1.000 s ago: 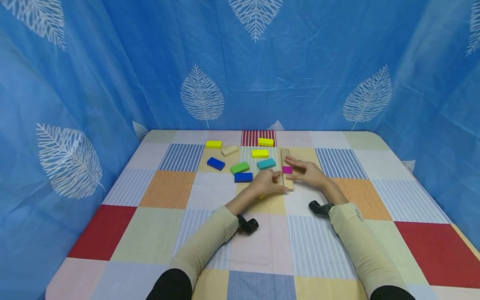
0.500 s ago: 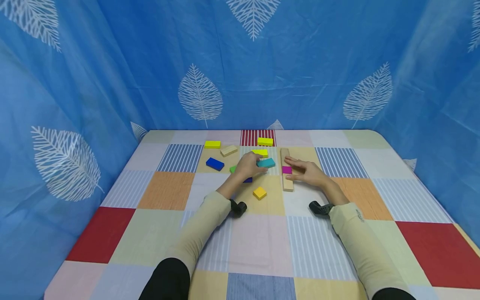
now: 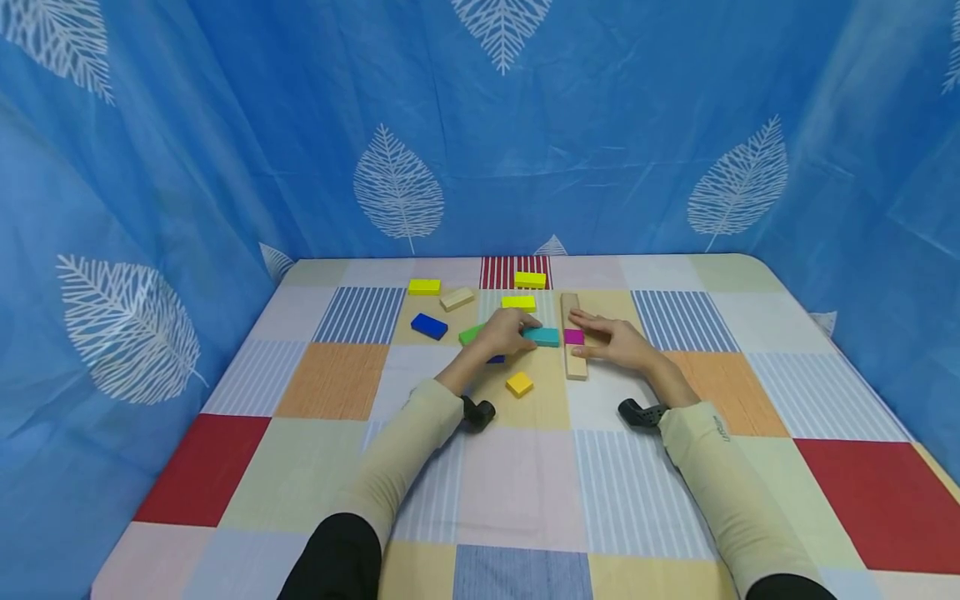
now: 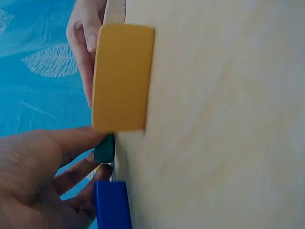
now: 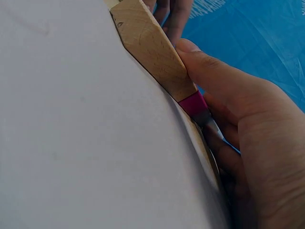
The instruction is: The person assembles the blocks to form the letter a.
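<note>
My left hand (image 3: 501, 335) pinches a teal wooden block (image 3: 546, 337) between thumb and fingers, its far end close to a row of blocks. That row has a magenta block (image 3: 574, 337) between a natural wood block (image 3: 569, 308) at its far end and another wood block (image 3: 577, 367) at its near end. Along the row's right side, my right hand (image 3: 622, 343) touches the blocks, thumb and fingers extended; in the right wrist view its thumb (image 5: 190, 45) lies against the wood. Partly behind my left hand are a green block (image 3: 469, 335) and a blue block (image 4: 112, 205).
A yellow-orange block (image 3: 519, 384) lies just in front of my left hand. Farther back are yellow blocks (image 3: 518, 303), a loose wood block (image 3: 457, 299) and another blue block (image 3: 429, 326). A patchwork cloth (image 3: 517, 475) covers the table; a blue leaf-print curtain (image 3: 585, 167) stands behind.
My left hand has left the near end of the row, taken hold of the teal block, turned it straight and brought it rightward to the row. My right hand has stayed in place.
</note>
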